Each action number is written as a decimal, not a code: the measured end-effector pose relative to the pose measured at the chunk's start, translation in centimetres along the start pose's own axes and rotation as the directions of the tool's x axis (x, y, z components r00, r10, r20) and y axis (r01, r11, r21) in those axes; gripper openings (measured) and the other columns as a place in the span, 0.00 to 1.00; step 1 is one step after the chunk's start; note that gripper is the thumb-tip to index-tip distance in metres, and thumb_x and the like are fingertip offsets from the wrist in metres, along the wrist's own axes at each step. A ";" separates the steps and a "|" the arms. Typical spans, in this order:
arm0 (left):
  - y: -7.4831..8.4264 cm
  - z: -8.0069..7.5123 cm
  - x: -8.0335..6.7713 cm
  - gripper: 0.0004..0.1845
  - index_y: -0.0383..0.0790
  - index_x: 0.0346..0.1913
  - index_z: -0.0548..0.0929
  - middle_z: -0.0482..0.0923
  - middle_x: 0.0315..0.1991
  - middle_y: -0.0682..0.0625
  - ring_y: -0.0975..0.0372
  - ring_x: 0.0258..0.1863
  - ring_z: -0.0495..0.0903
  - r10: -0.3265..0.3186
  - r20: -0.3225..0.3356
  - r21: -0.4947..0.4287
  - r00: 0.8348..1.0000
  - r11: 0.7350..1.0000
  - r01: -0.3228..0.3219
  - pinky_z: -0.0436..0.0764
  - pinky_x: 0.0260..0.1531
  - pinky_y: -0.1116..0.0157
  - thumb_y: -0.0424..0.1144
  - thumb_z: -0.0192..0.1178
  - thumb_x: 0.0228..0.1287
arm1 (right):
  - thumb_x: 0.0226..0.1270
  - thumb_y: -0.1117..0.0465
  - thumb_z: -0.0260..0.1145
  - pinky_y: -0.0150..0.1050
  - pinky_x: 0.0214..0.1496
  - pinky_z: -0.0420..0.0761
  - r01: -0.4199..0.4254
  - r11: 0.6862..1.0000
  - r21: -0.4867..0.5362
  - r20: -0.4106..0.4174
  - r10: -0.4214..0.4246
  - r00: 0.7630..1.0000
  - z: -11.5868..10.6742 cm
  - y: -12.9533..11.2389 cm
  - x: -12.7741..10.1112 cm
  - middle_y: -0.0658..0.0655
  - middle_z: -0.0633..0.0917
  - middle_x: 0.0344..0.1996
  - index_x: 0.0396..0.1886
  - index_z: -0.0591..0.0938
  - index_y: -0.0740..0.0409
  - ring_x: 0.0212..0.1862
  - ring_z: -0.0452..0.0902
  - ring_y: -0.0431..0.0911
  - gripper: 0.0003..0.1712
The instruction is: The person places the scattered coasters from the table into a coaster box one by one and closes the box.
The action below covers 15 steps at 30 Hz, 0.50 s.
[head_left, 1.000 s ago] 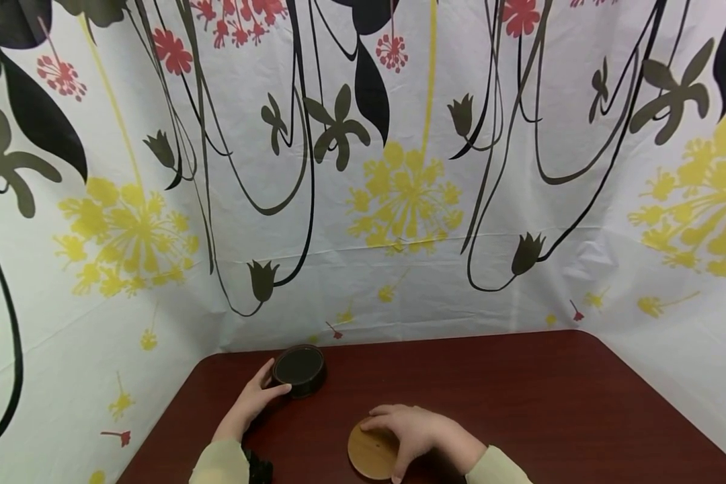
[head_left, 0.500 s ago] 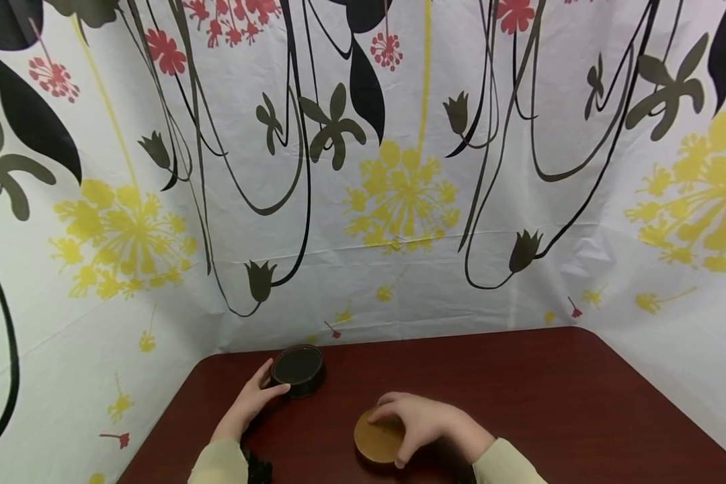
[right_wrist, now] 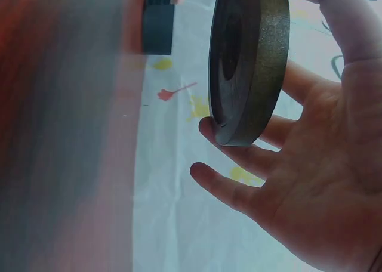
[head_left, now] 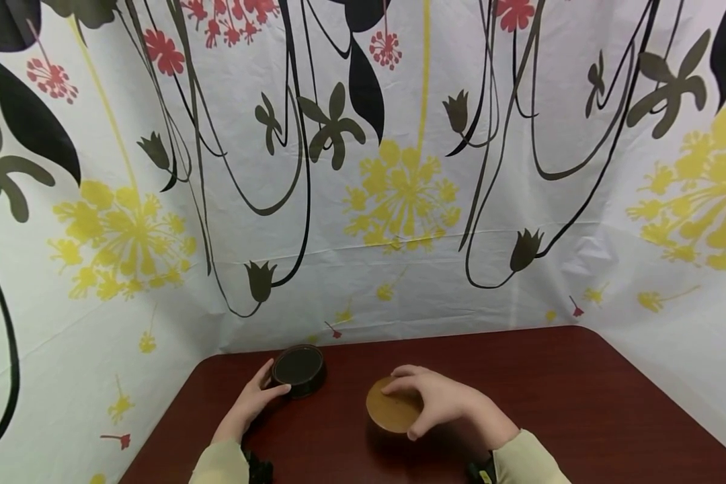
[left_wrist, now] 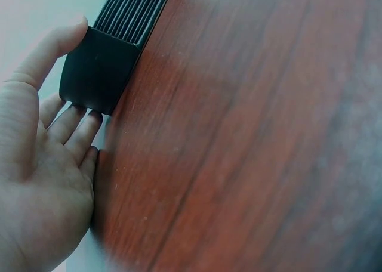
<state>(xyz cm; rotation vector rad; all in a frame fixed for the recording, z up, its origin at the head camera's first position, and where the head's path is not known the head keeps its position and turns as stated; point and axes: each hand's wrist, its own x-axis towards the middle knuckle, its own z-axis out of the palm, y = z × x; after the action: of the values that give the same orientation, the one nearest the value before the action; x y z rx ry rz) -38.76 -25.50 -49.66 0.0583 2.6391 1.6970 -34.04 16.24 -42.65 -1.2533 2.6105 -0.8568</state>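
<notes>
My head camera looks forward and down over the table (head_left: 520,390) toward the curtain (head_left: 399,202). My left wrist camera sits close behind my palm, facing the box (left_wrist: 104,63). My right wrist camera, close under the lid (right_wrist: 250,63), also catches that box.

Lifted off the dark red table (head_left: 550,403): round tan wooden lid (head_left: 392,411), carried by right hand (head_left: 444,402) farther from the body.
</notes>
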 end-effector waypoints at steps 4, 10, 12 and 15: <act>0.0 0.0 -0.1 0.52 0.42 0.78 0.49 0.47 0.75 0.34 0.40 0.72 0.51 -0.004 -0.002 -0.001 1.000 1.000 0.004 0.59 0.62 0.40 0.51 0.69 0.59 | 0.40 0.50 0.78 0.42 0.54 0.72 0.017 1.000 0.008 -0.026 -0.017 1.000 -0.6 -0.4 -0.3 0.53 0.65 0.68 0.63 0.77 0.36 0.68 0.60 0.54 0.42; 0.0 0.0 0.0 0.52 0.42 0.78 0.49 0.47 0.75 0.33 0.40 0.71 0.51 -0.008 -0.002 -0.001 1.000 1.000 0.008 0.60 0.62 0.40 0.51 0.69 0.58 | 0.41 0.48 0.77 0.44 0.54 0.72 0.042 0.999 0.016 -0.049 -0.041 0.998 -1.5 -1.0 -0.8 0.52 0.65 0.68 0.64 0.77 0.37 0.68 0.60 0.54 0.42; 0.0 0.0 0.0 0.52 0.43 0.78 0.49 0.47 0.75 0.33 0.40 0.71 0.51 -0.007 -0.002 0.001 1.000 1.000 0.007 0.60 0.62 0.40 0.51 0.69 0.58 | 0.41 0.48 0.77 0.44 0.54 0.72 0.050 0.999 0.010 -0.061 -0.050 0.997 -1.7 -1.2 -0.9 0.52 0.65 0.68 0.64 0.77 0.37 0.67 0.61 0.54 0.42; 0.0 0.0 0.0 0.52 0.43 0.78 0.49 0.47 0.75 0.33 0.40 0.71 0.51 -0.004 -0.004 0.002 1.000 1.000 0.004 0.60 0.62 0.40 0.51 0.69 0.59 | 0.41 0.48 0.77 0.44 0.54 0.72 0.056 0.998 -0.003 -0.076 -0.056 0.996 -1.9 -1.4 -1.0 0.51 0.66 0.68 0.63 0.77 0.36 0.67 0.62 0.53 0.42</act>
<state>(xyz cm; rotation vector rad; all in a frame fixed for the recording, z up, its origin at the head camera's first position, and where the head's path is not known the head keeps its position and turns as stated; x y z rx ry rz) -38.75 -25.53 -49.66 0.0498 2.6422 1.6948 -33.08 17.08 -40.48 -1.3254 2.6454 -0.9312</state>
